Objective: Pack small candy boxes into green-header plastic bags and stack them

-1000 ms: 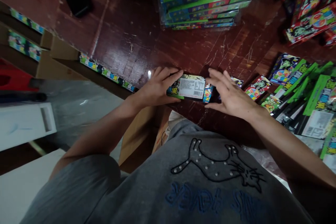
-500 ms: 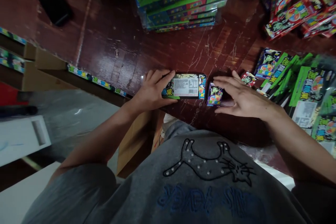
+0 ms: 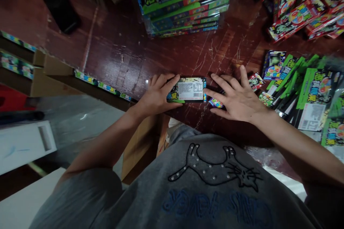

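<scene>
A dark red-brown, glossy wooden tabletop (image 3: 174,55) spreads from 10 o'clock through 12 to 3, crossed by pale scratches and dulled by a whitish sheen toward 10 o'clock. Between 8 and 9 o'clock lies a smooth grey floor (image 3: 86,125) with small bright glints. Farther out there, a flat white panel with a rectangular recess (image 3: 23,146) sits above a plain white flat surface (image 3: 29,195) at 8 o'clock. The light is dim.

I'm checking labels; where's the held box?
Near the head view's centre, the box lies between the left hand, gripping its left end, and the right hand.
</scene>
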